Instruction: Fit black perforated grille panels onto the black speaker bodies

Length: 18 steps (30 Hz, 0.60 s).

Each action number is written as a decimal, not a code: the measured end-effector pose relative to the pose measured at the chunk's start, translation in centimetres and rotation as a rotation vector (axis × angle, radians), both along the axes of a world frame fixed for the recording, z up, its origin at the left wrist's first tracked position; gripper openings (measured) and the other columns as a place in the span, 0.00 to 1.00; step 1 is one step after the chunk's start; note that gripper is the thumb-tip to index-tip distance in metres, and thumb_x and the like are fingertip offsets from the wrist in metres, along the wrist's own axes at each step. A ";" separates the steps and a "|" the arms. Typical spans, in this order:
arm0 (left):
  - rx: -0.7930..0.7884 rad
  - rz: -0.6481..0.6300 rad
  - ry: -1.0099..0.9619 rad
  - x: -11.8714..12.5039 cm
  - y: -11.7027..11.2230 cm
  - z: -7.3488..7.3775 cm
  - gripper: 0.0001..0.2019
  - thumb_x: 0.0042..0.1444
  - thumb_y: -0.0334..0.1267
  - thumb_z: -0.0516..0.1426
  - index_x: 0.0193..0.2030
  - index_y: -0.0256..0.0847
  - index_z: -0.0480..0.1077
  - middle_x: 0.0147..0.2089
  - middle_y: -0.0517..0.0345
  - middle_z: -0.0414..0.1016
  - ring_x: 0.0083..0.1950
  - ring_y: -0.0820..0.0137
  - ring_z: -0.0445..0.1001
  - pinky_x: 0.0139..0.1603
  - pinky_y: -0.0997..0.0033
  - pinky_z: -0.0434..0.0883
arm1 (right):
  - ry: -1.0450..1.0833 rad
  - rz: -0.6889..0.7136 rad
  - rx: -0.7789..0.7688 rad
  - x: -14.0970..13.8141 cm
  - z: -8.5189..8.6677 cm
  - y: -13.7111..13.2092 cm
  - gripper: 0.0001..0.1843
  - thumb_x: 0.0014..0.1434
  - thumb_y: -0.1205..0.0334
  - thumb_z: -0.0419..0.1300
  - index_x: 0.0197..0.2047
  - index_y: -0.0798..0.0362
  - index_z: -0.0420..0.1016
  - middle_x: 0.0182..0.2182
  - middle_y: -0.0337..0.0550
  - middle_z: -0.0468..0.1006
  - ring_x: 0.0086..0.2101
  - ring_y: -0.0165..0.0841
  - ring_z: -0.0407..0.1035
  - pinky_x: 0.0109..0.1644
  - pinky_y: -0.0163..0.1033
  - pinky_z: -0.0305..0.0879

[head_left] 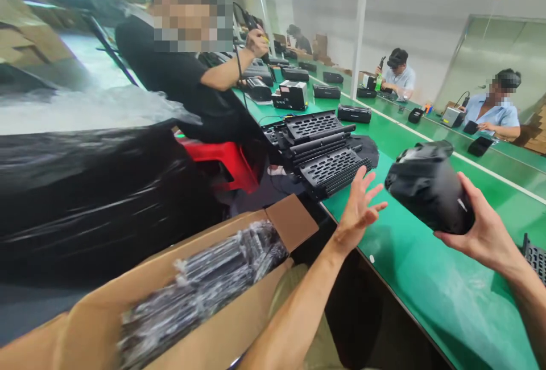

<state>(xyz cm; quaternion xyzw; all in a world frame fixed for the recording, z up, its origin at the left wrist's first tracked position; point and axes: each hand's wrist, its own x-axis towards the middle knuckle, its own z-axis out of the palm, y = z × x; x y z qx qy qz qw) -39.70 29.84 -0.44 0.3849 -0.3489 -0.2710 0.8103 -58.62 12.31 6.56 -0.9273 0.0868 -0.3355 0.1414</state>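
In my right hand (486, 227) is a bulky, rounded black casing (430, 188), lifted above the green tabletop and gripped at its right end. Its exact kind I cannot make out. My left hand (360, 208) is raised just left of it, fingers spread, holding nothing and apart from the casing. Beyond my left fingertips lie stacked black slotted panels (328, 159) at the table's near edge. Below my left forearm stands an open cardboard box (294, 222) with plastic-wrapped dark parts (213, 279) inside.
A co-worker in black (179, 74) sits at the left with a tool in a raised hand, by a red stool (230, 165). Black units (354, 114) line the green table (392, 262). Two people work across it. A perforated black piece (535, 256) lies at the right edge.
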 end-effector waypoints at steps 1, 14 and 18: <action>0.007 0.016 -0.060 0.4 0.5 0.1 0.64 0.39 0.65 0.74 0.80 0.58 0.48 0.82 0.46 0.46 0.77 0.40 0.56 0.66 0.48 0.70 | 0.081 -0.011 -0.117 -0.3 0.2 -0.3 0.56 0.54 0.51 0.71 0.79 0.43 0.50 0.65 0.56 0.70 0.60 0.58 0.69 0.62 0.64 0.67; 0.087 0.171 -0.036 1.3 0.7 -1.8 0.48 0.43 0.55 0.74 0.70 0.48 0.64 0.62 0.50 0.70 0.55 0.57 0.73 0.59 0.60 0.72 | 0.072 0.101 0.523 -2.2 -4.3 -3.0 0.58 0.57 0.31 0.68 0.80 0.41 0.44 0.72 0.54 0.60 0.66 0.52 0.64 0.66 0.55 0.67; 0.114 0.027 -0.124 2.0 1.4 -0.8 0.52 0.42 0.52 0.75 0.73 0.51 0.59 0.65 0.50 0.67 0.58 0.56 0.73 0.60 0.60 0.72 | -0.051 0.143 0.701 -1.8 -5.4 -3.0 0.55 0.52 0.34 0.73 0.75 0.39 0.54 0.70 0.51 0.63 0.63 0.50 0.66 0.66 0.53 0.67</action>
